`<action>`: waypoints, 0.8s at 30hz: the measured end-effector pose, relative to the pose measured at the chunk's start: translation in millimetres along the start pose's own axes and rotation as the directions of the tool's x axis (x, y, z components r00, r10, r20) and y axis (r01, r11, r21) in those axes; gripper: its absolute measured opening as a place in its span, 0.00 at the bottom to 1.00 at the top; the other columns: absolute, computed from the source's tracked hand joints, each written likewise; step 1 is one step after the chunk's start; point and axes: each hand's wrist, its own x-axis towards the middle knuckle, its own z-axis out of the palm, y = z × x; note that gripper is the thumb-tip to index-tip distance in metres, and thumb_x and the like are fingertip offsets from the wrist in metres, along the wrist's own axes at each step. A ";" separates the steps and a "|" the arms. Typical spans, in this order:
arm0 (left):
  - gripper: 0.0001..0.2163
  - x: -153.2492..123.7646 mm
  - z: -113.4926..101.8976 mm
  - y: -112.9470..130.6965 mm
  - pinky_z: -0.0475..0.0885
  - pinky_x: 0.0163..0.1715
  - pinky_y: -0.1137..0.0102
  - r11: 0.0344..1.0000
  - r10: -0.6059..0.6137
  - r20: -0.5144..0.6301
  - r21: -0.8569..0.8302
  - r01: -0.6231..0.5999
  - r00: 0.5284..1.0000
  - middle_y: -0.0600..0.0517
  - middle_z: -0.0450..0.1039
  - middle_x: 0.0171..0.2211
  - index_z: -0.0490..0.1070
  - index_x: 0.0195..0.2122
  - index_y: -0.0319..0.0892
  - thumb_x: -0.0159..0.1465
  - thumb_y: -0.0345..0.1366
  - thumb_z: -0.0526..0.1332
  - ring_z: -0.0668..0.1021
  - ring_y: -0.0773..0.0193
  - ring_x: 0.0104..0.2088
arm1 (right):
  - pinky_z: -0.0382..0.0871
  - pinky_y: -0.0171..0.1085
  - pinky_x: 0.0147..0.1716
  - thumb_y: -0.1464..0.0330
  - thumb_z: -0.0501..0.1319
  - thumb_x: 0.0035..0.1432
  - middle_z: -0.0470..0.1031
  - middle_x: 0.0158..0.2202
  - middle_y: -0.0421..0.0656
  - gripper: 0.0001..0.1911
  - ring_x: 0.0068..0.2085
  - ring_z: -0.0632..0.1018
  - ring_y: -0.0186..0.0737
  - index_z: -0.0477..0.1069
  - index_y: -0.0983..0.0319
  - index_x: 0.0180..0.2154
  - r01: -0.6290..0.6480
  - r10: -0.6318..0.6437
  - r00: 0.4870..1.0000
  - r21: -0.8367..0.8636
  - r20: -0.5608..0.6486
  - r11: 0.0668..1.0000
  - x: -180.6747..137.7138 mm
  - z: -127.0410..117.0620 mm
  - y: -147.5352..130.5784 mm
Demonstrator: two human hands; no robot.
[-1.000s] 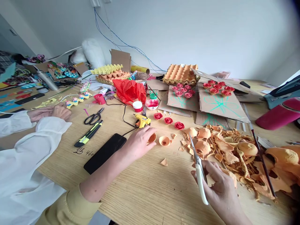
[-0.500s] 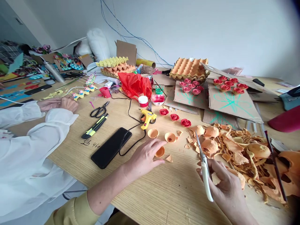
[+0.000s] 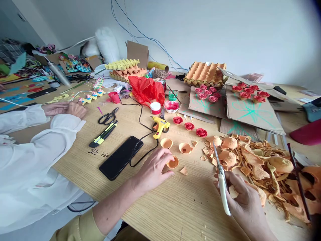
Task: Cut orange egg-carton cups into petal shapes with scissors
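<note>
My right hand (image 3: 242, 197) grips a pair of scissors (image 3: 222, 184) with white handles, the blades pointing away from me, beside the pile of orange egg-carton scraps. Over the table, my left hand (image 3: 157, 169) has its thumb and fingers apart, with the fingertips at the left rim of a small orange carton cup (image 3: 175, 163). Whether they touch it I cannot tell. Two more carton cups, one (image 3: 166, 143) behind the hand and one (image 3: 185, 148) to the right, stand close by. A small carton scrap (image 3: 184, 171) lies right of the nearest cup.
Carton scraps (image 3: 260, 164) spread across the right side. Behind the cups lie a yellow glue gun (image 3: 160, 126) with a cord and red paper roses (image 3: 189, 126). A phone (image 3: 121, 157), a cutter knife (image 3: 103, 134) and black scissors (image 3: 109, 117) lie left. A co-worker's white sleeve (image 3: 62, 127) is at far left.
My left hand's fingers have drawn back and curled down from above the cups to the nearest cup's left rim. My right hand still holds the scissors. The view has shifted slightly.
</note>
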 end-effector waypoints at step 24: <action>0.02 0.9 1.0 2.3 0.70 0.42 0.66 0.931 -0.063 0.035 -0.357 0.071 0.997 0.51 0.71 0.37 0.69 0.35 0.43 0.66 0.31 0.58 0.73 0.63 0.38 | 0.65 0.35 0.28 0.59 0.58 0.65 0.69 0.25 0.39 0.12 0.29 0.68 0.38 0.69 0.59 0.32 0.028 -0.030 0.999 0.065 0.033 0.997 -3.6 -0.6 -5.1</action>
